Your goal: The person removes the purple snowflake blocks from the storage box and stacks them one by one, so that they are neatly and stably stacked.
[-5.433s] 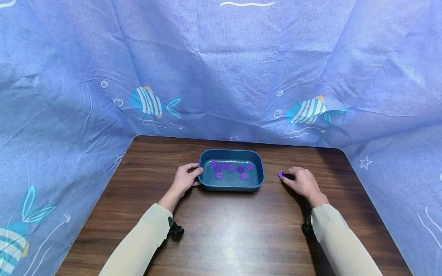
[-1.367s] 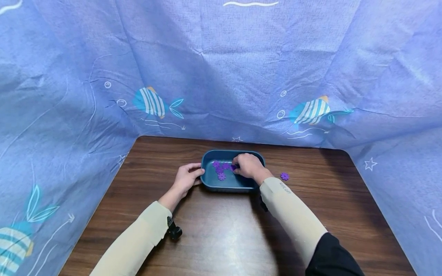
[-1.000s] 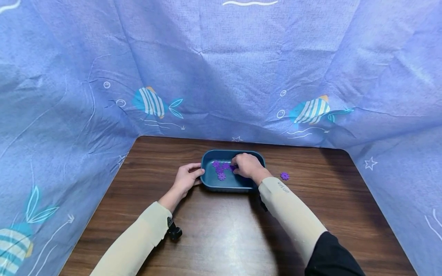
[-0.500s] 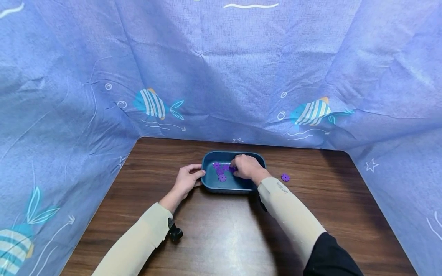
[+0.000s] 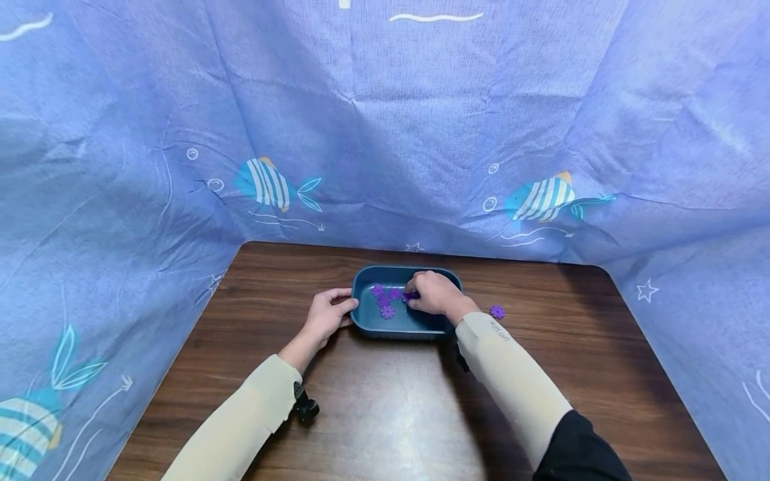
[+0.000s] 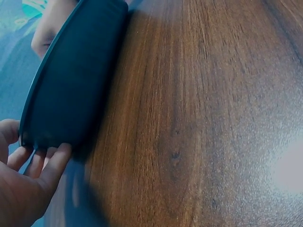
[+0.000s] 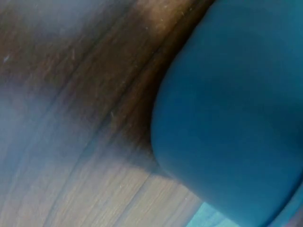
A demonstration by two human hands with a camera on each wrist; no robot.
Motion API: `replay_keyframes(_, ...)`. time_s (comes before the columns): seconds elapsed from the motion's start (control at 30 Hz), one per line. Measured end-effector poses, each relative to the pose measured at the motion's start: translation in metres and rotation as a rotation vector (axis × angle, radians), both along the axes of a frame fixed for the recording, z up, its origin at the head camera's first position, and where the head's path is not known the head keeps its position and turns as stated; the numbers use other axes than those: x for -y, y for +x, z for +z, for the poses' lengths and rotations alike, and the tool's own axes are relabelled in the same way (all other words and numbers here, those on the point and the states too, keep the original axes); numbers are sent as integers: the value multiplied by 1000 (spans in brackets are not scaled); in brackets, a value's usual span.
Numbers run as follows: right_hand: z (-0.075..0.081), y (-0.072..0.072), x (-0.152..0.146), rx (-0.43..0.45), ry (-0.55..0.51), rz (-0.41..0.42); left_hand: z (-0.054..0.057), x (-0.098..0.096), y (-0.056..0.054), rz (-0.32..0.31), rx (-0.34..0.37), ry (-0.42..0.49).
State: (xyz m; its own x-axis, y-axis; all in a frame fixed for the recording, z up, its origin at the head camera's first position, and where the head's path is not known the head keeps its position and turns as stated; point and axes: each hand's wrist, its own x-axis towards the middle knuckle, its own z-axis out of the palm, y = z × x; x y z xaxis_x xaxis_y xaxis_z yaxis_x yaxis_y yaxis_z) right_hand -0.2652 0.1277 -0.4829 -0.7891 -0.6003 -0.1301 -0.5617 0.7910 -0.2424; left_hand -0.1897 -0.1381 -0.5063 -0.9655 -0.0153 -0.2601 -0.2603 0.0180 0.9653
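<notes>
A dark teal rectangular bin (image 5: 397,333) sits on the table, with several purple flower-shaped discs (image 5: 388,312) lying inside, mostly toward its left half. My left hand (image 5: 327,312) holds the bin's left end, thumb at the rim and fingers against the outside wall; the left wrist view shows these fingers (image 6: 59,158) on the wall. Inside the bin, my right hand (image 5: 434,294) reaches over the right side and pinches a purple disc (image 5: 408,296) at its fingertips. That hand hides the bin's right part. The right wrist view shows only the bin's outer wall (image 7: 232,113) and the tabletop.
One more purple disc (image 5: 497,312) lies on the wooden table (image 5: 385,401), right of the bin and near the right forearm. A blue fish-print curtain (image 5: 415,133) hangs behind the table and along both sides.
My right hand has gone from the disc on the table at right into the bin; that disc stays on the table. Over the last second it barely moves. The left hand keeps its hold.
</notes>
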Motion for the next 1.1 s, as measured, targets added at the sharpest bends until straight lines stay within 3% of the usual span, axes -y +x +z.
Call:
replay_keyframes(0.4, 12, 2, -18, -23, -117, -55, 1, 1, 2, 2, 6, -9)
replay_keyframes(0.93, 30, 13, -36, -134, -296, -12, 1, 0, 2, -7, -4, 10)
replay_keyframes(1.1, 36, 17, -46, -151, -353, -37, 2, 0, 3, -2, -1, 13)
